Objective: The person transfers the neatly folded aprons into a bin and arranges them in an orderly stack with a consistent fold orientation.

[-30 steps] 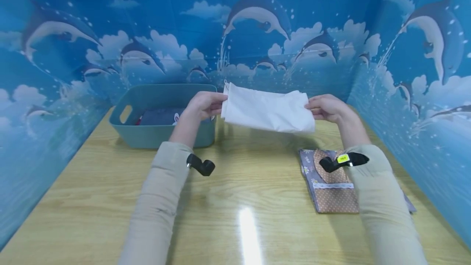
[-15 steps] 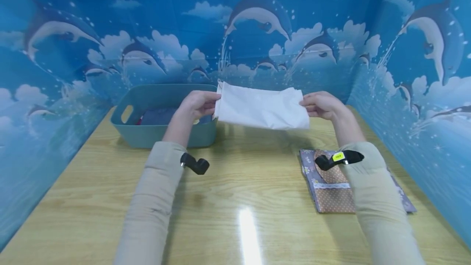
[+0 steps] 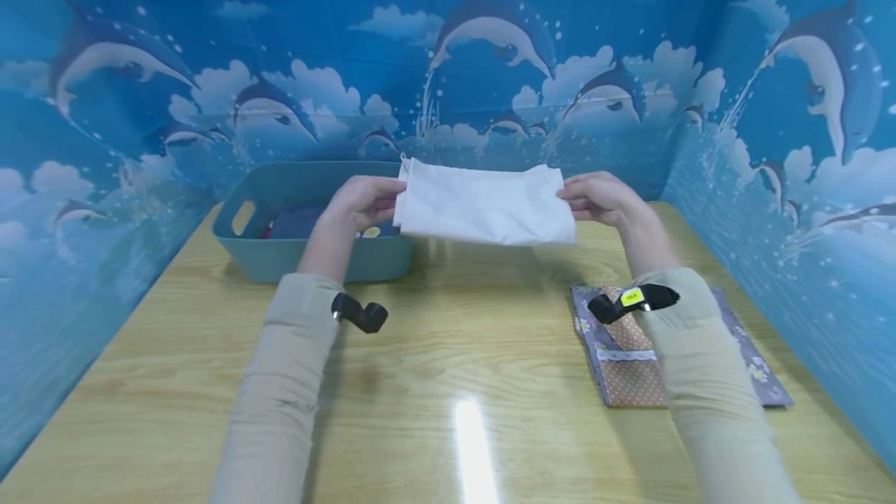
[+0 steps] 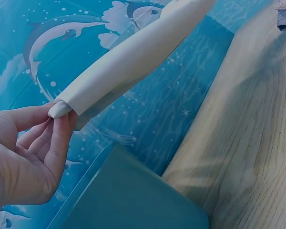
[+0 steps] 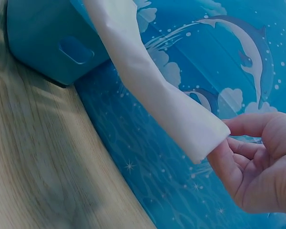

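Between my two hands a folded white cloth [image 3: 486, 204] is held up in the air, stretched sideways above the back of the table. My left hand [image 3: 364, 204] pinches its left end between thumb and fingers, overlapping the basket in the head view. The right end is pinched by my right hand [image 3: 598, 199]. In the left wrist view the white cloth [image 4: 119, 71] shows folded layers at the pinched edge, and a thin loop sticks up from its upper left corner in the head view. The right wrist view shows the cloth [image 5: 152, 90] sagging slightly between the hands.
A teal basket [image 3: 280, 259] with dark folded fabric inside stands at the back left. A folded purple floral cloth with a brown dotted pocket [image 3: 630, 383] lies on the wooden table [image 3: 448, 341] at right, partly under my right sleeve. Dolphin-printed sheets [image 3: 490, 45] wall the table.
Both hands have moved left together with the white cloth, bringing its left end over the basket's right side. The basket and floral cloth have stayed put.
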Demonstrator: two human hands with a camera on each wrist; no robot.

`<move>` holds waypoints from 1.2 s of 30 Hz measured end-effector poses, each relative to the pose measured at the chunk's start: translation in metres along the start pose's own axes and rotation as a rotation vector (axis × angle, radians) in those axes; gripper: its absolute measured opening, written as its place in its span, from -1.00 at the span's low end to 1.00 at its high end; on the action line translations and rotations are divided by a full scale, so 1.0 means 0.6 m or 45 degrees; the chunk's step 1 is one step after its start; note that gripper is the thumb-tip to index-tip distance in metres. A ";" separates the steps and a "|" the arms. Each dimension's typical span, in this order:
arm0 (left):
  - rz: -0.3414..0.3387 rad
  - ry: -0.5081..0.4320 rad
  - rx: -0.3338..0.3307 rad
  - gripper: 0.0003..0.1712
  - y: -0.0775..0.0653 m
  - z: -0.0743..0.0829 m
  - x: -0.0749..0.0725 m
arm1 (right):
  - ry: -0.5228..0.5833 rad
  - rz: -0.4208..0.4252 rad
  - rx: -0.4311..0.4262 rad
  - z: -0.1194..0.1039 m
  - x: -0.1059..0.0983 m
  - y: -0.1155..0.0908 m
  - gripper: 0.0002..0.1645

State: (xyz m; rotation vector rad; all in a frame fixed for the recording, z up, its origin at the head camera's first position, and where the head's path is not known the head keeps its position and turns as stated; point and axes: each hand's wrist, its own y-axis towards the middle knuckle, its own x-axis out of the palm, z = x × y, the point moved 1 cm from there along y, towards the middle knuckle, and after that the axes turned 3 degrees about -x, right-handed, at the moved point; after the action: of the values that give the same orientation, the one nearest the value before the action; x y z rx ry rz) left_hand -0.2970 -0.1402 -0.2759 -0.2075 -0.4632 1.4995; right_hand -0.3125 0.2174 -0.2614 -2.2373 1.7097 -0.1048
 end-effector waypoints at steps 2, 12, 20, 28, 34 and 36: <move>0.007 -0.006 -0.007 -0.55 0.000 -0.001 -0.005 | -0.005 0.006 -0.004 0.000 0.005 0.002 -0.31; 0.036 -0.004 -0.003 -0.53 -0.004 0.001 -0.028 | 0.029 0.003 0.002 0.000 0.025 0.017 -0.28; 0.060 0.018 0.014 -0.53 -0.005 0.002 -0.050 | 0.016 0.017 -0.004 -0.001 0.049 0.028 -0.28; 0.092 0.048 0.018 -0.50 -0.012 -0.001 -0.070 | 0.000 0.049 0.010 -0.002 0.075 0.038 -0.33; 0.102 0.052 0.015 -0.51 -0.012 0.001 -0.082 | 0.037 0.047 0.026 -0.004 0.085 0.042 -0.30; 0.101 0.051 0.018 -0.50 -0.013 0.004 -0.085 | 0.040 0.048 0.027 -0.006 0.088 0.043 -0.29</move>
State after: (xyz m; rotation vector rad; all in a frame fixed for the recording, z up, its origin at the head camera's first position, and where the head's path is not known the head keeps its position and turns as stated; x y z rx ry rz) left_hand -0.2910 -0.1914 -0.2790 -0.2469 -0.4162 1.5727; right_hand -0.3226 0.1604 -0.2730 -2.1981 1.7581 -0.1500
